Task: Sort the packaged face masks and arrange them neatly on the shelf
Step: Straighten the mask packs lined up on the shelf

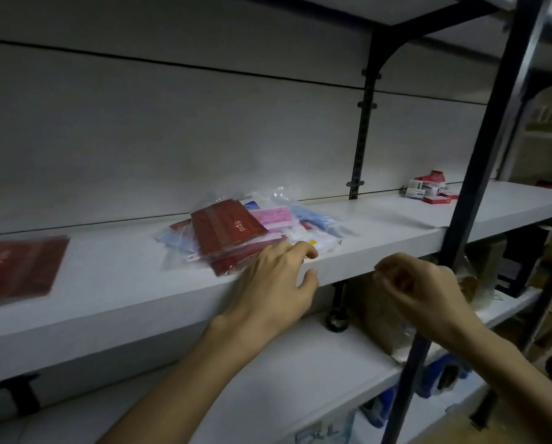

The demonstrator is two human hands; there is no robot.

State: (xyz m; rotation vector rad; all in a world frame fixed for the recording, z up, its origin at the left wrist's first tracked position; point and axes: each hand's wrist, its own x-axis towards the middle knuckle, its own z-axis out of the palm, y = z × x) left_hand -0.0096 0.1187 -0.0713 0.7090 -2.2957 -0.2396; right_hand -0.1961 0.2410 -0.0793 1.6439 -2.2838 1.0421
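Note:
A loose pile of packaged face masks [236,232] lies on the white shelf [114,283], with red packs on top and pink, blue and white ones beneath. A separate red mask pack [20,265] lies flat at the shelf's far left. My left hand [274,280] reaches to the pile's near edge, its fingertips at the lowest red and white packs, its fingers relaxed and holding nothing. My right hand [418,290] hovers in front of the shelf edge to the right of the pile, with its fingers loosely curled and empty.
A dark metal upright [479,174] rises just right of my right hand. Small red and white boxes [428,189] sit at the shelf's back right. A lower shelf [268,389] holds a brown bag [386,315] and blue packs [441,376].

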